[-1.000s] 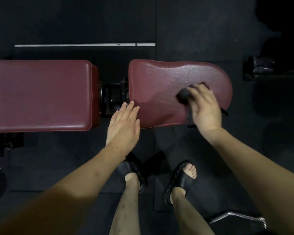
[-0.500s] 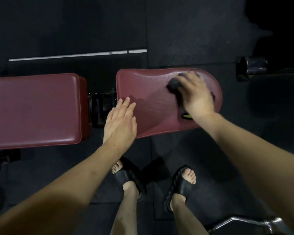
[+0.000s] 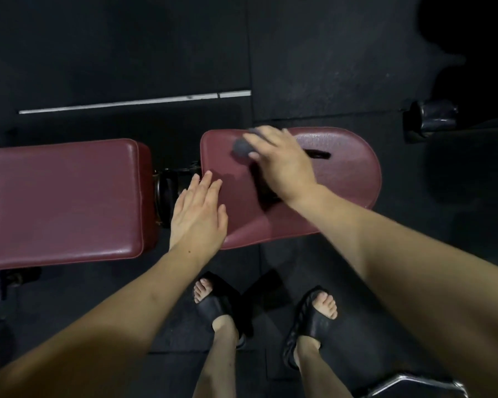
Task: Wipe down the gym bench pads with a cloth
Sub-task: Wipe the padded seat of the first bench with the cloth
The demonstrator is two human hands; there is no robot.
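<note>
The right hand (image 3: 282, 162) presses a dark cloth (image 3: 242, 146) flat on the far left part of the small red seat pad (image 3: 345, 179), fingers curled over it. The left hand (image 3: 197, 214) lies flat with fingers spread and straight on the near left corner of that pad. The long red back pad (image 3: 61, 202) sits just beside it, on the left. Since a moment ago, the cloth has slid from the right side toward the far left edge.
</note>
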